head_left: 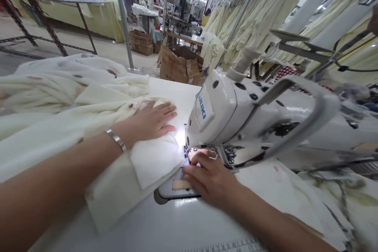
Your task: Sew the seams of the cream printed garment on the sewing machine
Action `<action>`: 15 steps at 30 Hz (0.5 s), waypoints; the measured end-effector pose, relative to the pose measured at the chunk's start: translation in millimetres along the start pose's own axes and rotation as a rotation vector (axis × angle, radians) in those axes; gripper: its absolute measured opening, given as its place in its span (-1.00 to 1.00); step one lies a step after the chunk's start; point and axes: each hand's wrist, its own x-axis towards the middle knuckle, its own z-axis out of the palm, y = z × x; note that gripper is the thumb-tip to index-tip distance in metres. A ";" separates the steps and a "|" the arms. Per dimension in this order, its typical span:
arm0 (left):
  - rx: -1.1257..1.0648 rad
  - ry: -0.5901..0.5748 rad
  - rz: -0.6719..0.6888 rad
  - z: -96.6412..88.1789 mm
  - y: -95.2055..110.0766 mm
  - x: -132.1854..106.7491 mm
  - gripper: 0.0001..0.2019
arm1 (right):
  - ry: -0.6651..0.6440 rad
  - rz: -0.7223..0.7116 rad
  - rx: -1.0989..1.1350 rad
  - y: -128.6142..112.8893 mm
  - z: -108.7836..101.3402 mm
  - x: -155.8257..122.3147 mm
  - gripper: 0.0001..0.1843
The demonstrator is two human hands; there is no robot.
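Observation:
My left hand [152, 122] lies flat on cream fabric [97, 114], fingers spread, left of the needle area. Below that hand, a white fluffy fabric piece [158, 161] overlaps a cream panel [115, 193], and its right edge runs up to the needle area of a white sewing machine [218, 106]. My right hand [208, 175] is at the presser foot, with its fingers curled close together beside the fabric edge. Its fingertips partly hide the needle area, and I cannot make out what they pinch. The lamp lights this spot brightly.
More cream and white cloth [73, 69] is heaped on the left of the white table [168, 90]. Pale fabric [274, 181] lies on the right, under the machine arm. A ruler strip [233, 246] runs along the front. Behind stand a cardboard box [177, 65] and hanging garments [251, 15].

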 end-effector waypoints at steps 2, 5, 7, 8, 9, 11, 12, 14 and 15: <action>0.040 0.012 -0.102 -2.4 32.0 -23.8 -0.57 | 0.006 0.013 0.101 -10.2 -13.3 -3.8 -0.79; 0.122 -0.075 -0.226 -13.1 84.9 -61.5 -0.55 | 0.027 0.087 0.199 -30.6 -31.9 -18.5 -0.83; 0.070 -0.131 -0.181 -21.9 102.3 -72.3 -0.70 | 0.024 0.150 0.186 -43.6 -36.3 -33.0 -0.89; 0.004 -0.106 -0.172 -25.4 102.6 -72.0 -0.77 | 0.014 0.184 0.166 -48.9 -35.8 -40.4 -0.93; -0.082 -0.057 -0.173 -28.0 97.7 -68.7 -0.79 | 0.000 0.221 0.143 -53.2 -33.8 -47.3 -0.96; -0.266 0.057 -0.207 -31.3 78.0 -58.4 -0.85 | -0.028 0.310 0.092 -58.3 -27.7 -57.5 -0.90; -0.335 0.073 -0.210 -33.4 66.9 -54.0 -0.88 | -0.038 0.355 0.067 -59.1 -24.7 -60.2 -0.80; -0.430 0.046 -0.194 -42.9 50.0 -52.1 -0.90 | -0.053 0.414 0.034 -57.4 -21.2 -61.5 -0.59; -0.465 0.027 -0.185 -51.0 46.5 -56.0 -0.86 | -0.054 0.421 0.028 -55.3 -21.3 -60.8 -0.52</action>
